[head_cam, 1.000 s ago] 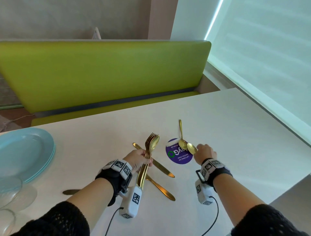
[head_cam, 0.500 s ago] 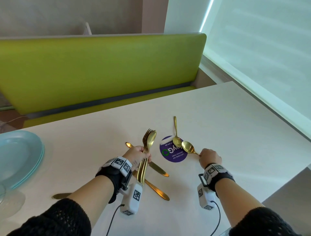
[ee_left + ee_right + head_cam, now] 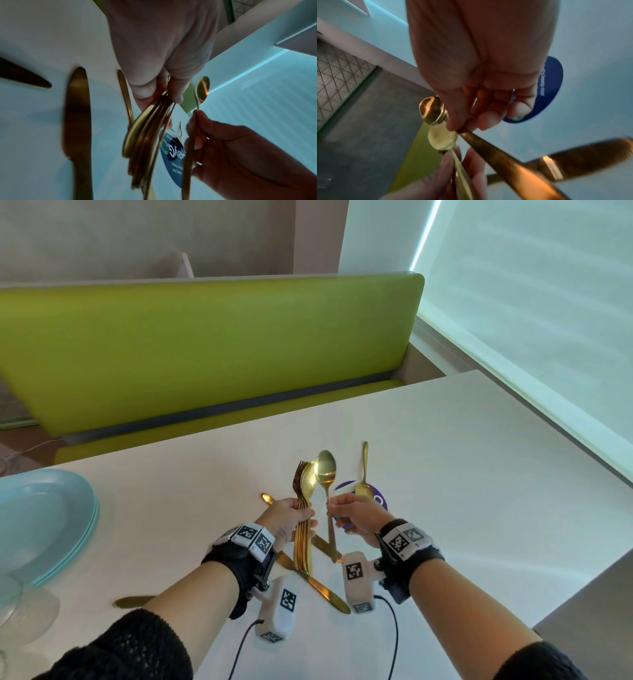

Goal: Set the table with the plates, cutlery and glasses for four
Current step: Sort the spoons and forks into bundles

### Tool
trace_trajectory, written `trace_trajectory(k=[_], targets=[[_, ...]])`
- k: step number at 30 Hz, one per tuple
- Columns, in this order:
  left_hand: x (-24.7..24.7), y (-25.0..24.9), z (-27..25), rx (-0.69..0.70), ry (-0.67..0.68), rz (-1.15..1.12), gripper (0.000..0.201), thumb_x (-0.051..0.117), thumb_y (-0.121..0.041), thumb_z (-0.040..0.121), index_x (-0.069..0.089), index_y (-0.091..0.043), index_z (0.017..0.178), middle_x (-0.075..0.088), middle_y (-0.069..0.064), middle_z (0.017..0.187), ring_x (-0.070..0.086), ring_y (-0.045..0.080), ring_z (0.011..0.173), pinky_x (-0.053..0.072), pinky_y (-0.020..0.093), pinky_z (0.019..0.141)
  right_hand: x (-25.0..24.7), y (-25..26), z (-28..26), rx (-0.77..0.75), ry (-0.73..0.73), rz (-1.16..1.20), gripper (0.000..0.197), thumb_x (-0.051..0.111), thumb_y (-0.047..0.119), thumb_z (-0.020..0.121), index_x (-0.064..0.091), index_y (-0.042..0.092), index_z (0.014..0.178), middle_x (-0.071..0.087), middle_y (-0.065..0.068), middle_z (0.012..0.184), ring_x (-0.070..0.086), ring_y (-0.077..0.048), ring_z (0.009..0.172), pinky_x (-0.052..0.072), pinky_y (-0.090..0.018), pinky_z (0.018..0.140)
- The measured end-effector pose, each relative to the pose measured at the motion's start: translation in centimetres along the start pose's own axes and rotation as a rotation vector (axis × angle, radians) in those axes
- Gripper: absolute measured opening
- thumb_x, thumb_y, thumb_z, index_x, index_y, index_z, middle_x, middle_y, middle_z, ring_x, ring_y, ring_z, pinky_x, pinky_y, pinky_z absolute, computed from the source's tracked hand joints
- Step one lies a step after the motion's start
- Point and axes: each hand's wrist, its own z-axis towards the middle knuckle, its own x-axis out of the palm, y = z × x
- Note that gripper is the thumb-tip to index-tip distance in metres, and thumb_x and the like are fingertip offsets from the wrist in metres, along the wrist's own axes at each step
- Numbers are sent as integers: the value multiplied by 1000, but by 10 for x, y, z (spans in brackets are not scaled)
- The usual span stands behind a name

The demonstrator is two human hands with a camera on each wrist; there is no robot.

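My left hand [image 3: 291,520] grips an upright bundle of gold forks and a spoon [image 3: 303,501], heads up; the left wrist view shows the bundle [image 3: 147,128] fanned below the fingers. Right beside it, my right hand [image 3: 352,513] pinches the handle of a single gold spoon [image 3: 326,470], bowl up, seen as the spoon [image 3: 433,112] in the right wrist view. Another gold spoon [image 3: 363,474] lies on the white table [image 3: 479,474] over a purple round sticker [image 3: 376,501]. Gold knives [image 3: 325,594] lie crossed under my hands. Stacked light-blue plates [image 3: 44,522] sit at the left.
Clear glasses [image 3: 20,611] stand at the near left edge below the plates. A further gold knife [image 3: 132,601] lies left of my left forearm. A green bench [image 3: 205,347] runs behind the table, a bright window blind [image 3: 531,302] along the right.
My right hand lifted a spoon off the sticker, turned it upright and brought it left, next to the bundle in my left hand. The left hand stayed roughly in place.
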Motion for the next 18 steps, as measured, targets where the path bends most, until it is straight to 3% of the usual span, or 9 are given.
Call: trace_trajectory(k=[4,9,15,18], targets=[[-5,-3,-6,14,28,-5,4,53,-4,93,56,-5,96,62,10,86,62,17,72,55,26,51,17,-6,3,35,85,33,14,58,13,90,61,18,77,62,5,72,50,-7,58,37,-20,56],[-11,-4,-9,26,45,7,10,52,-7,94,57,-6,102,63,9,83,61,19,73,52,30,62,28,-3,2,24,75,-26,12,61,17,90,61,20,77,62,5,74,51,-6,57,38,-19,56],[-14,-6,-12,9,57,12,12,54,-12,93,57,-4,102,62,11,78,61,21,65,54,27,51,34,5,3,-59,-6,-217,14,64,18,87,62,23,74,62,8,69,49,-4,55,38,-16,53],[-15,-7,-11,4,43,31,10,55,-14,94,59,-5,98,62,9,78,60,19,66,52,27,56,35,7,4,-79,3,-268,11,66,19,85,64,23,75,63,7,72,48,-3,54,37,-14,50]])
